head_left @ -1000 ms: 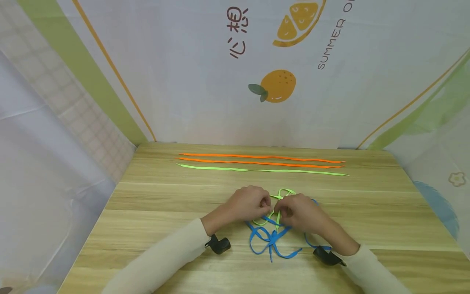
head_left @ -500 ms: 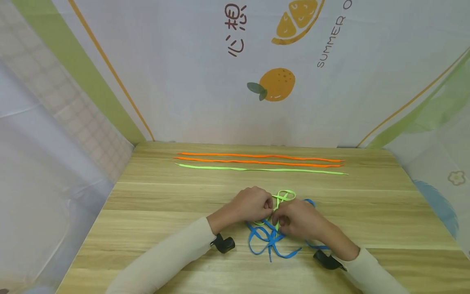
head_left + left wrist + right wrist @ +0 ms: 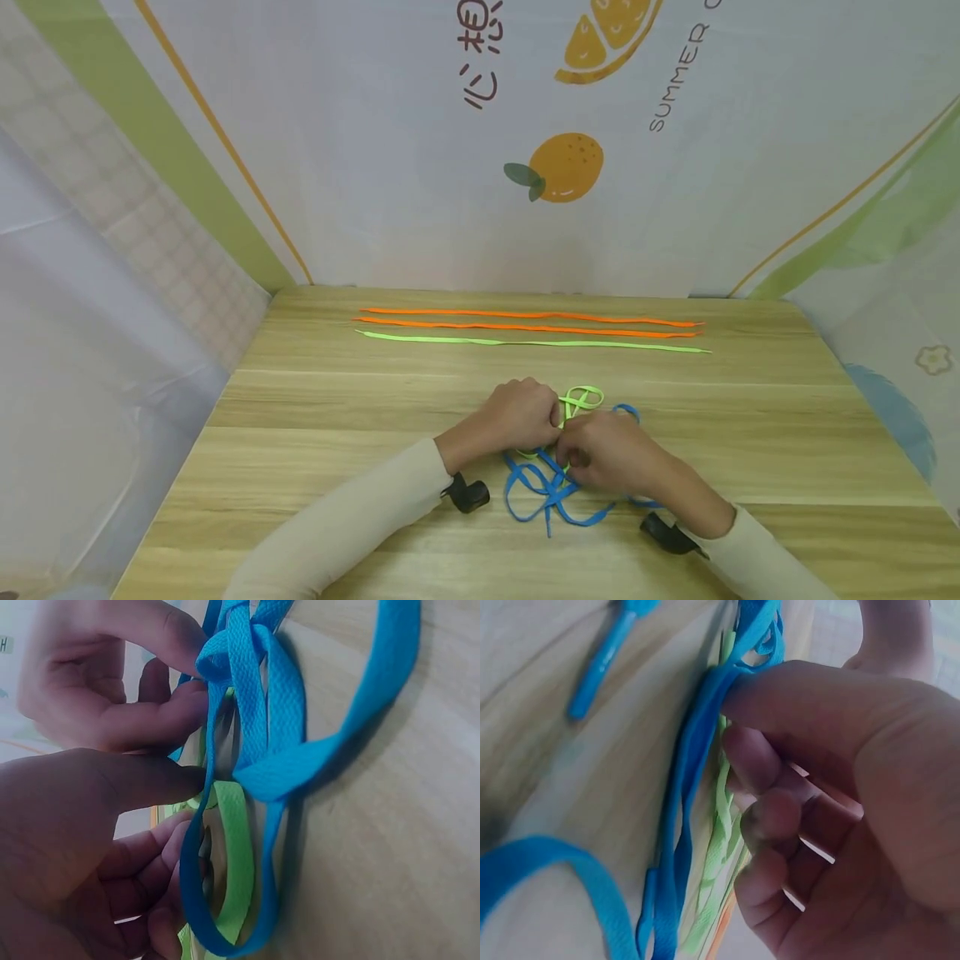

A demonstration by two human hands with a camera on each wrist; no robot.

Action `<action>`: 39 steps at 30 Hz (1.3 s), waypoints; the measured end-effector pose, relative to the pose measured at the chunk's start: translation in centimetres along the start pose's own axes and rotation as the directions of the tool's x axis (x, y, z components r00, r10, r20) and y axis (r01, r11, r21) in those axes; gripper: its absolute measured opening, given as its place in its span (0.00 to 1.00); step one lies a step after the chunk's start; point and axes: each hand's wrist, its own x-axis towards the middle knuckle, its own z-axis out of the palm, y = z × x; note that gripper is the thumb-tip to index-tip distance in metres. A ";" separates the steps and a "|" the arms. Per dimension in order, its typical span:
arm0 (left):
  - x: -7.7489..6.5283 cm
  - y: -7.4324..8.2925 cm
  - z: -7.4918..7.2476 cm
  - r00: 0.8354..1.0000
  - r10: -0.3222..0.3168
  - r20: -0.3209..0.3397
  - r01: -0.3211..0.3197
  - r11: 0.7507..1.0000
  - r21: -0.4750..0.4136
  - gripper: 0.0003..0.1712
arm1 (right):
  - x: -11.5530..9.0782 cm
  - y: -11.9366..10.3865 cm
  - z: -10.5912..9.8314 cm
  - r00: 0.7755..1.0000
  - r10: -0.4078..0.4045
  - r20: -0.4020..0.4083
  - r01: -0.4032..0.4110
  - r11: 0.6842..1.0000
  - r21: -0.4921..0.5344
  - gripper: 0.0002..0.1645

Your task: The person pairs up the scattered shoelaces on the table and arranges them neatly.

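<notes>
A flat light green shoelace lies in loops between the two hands, tangled over a blue shoelace. My left hand pinches the green lace; in the left wrist view its thumb and fingers meet beside a blue loop. Close against it, my right hand also pinches the green lace, thumb and forefinger together. The right wrist view shows the green strand running from those fingertips, behind blue strands. The pinched part itself is mostly hidden by fingers.
Two orange shoelaces and one straight green shoelace lie stretched out along the back of the wooden table. A printed cloth hangs behind the table edge. Black wrist cameras sit at both cuffs.
The left hand has shifted slightly right, up against the right hand. More of the green loop beyond the hands shows, and the blue strand at the right hand has drawn left.
</notes>
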 end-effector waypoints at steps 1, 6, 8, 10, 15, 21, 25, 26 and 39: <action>0.0 0.0 0.0 1.000 -0.002 -0.001 0.002 1.000 0.001 0.17 | 0.0 -0.1 0.0 1.000 -0.003 0.004 0.003 1.000 -0.016 0.14; 0.3 -0.3 0.2 1.000 0.003 -0.027 -0.003 1.000 0.015 0.21 | 0.2 -0.7 -0.3 1.000 -0.011 0.023 0.013 0.997 -0.076 0.14; 0.2 -0.4 0.2 0.999 0.007 -0.035 -0.006 1.000 0.016 0.22 | 0.2 -0.9 -0.4 1.000 -0.015 0.025 0.017 0.996 -0.090 0.15; 0.3 -0.6 0.2 0.999 0.011 -0.037 -0.011 1.000 0.008 0.22 | 0.3 -1.0 -0.4 0.999 -0.026 0.021 0.028 0.995 -0.100 0.16; -0.1 -0.9 -0.1 0.997 0.018 -0.071 -0.019 1.000 -0.020 0.16 | 0.4 -0.8 -0.2 0.998 -0.055 0.006 0.056 0.993 -0.101 0.19; -0.7 -1.1 -0.8 0.992 0.025 -0.120 -0.037 0.995 -0.092 0.09 | 0.2 -0.3 -0.3 1.000 -0.030 0.003 0.030 0.996 -0.079 0.16; -1.4 -1.4 -1.3 0.988 0.025 -0.155 -0.048 0.988 -0.146 0.09 | 0.0 0.1 -0.8 1.000 -0.009 -0.015 0.009 0.999 -0.043 0.14; -1.6 -1.5 -1.5 0.986 0.026 -0.164 -0.053 0.986 -0.159 0.08 | -0.1 0.2 -1.0 1.000 -0.001 -0.021 0.000 1.000 -0.029 0.13; -3.1 -3.1 -2.2 0.973 -0.027 -0.228 -0.034 0.965 -0.259 0.12 | -1.3 0.9 -4.0 0.978 0.042 -0.205 -0.040 0.999 0.014 0.14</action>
